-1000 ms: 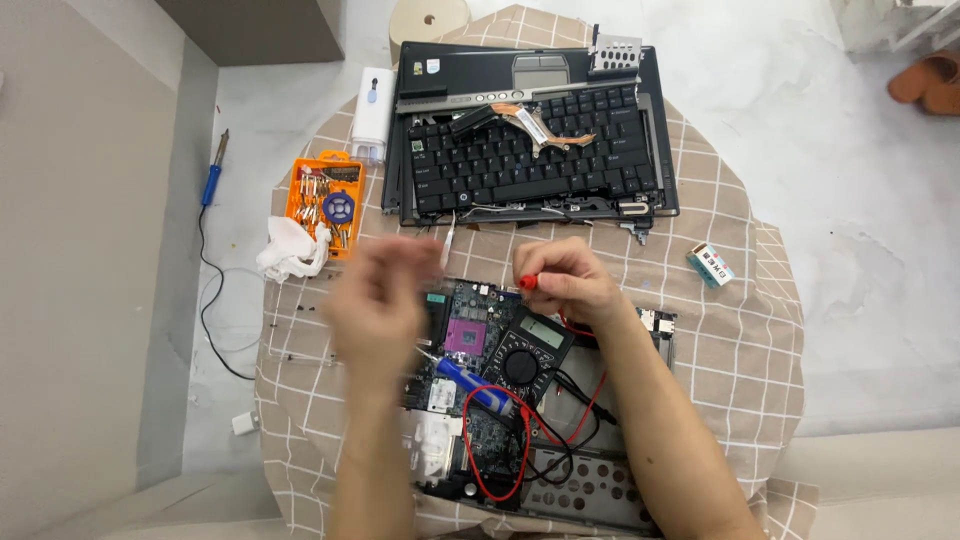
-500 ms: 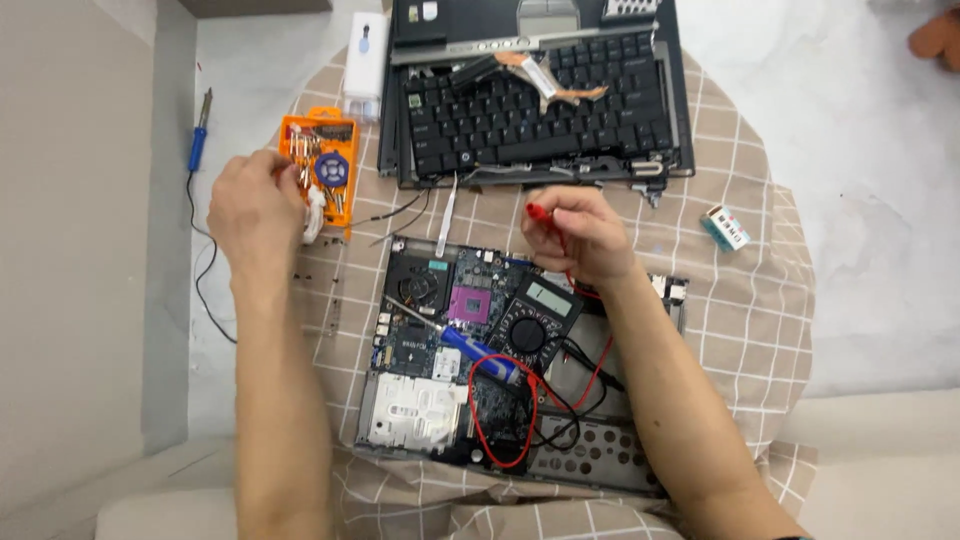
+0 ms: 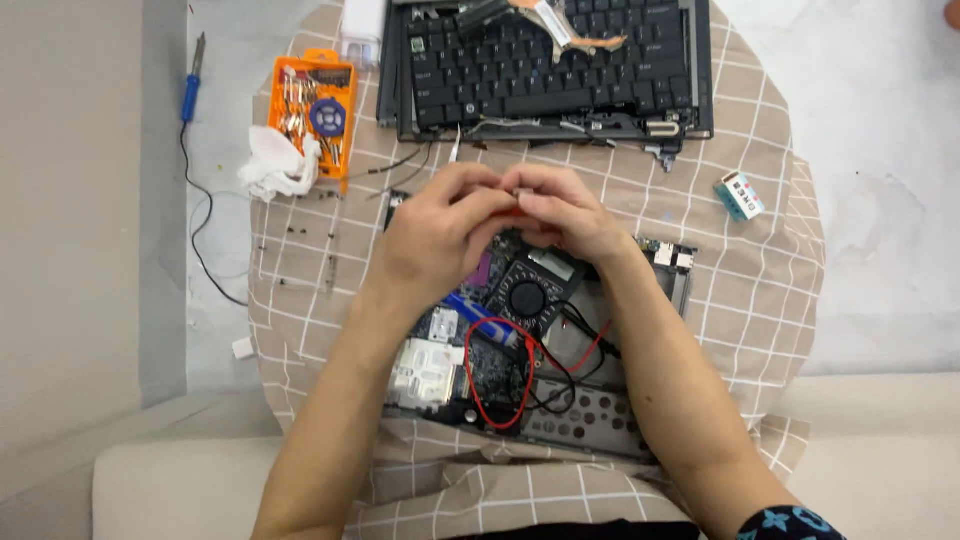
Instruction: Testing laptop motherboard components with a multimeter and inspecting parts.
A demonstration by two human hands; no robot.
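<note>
1. Laptop already gutted: motherboard [image 3: 450, 350] bare right under both hands, keyboard [image 3: 545, 65] shoved off beyond them.
2. Left hand [image 3: 440, 235] and right hand [image 3: 570, 215] pinched together on something small and red; can't tell what.
3. Multimeter [image 3: 530, 290] just below, leads loose. Probably mid-testing, reassembly all left.

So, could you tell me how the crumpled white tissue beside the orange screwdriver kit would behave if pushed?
The crumpled white tissue looks soft and light, so it would probably slide and deform. Resting against the orange screwdriver kit, it likely wouldn't roll.
</note>
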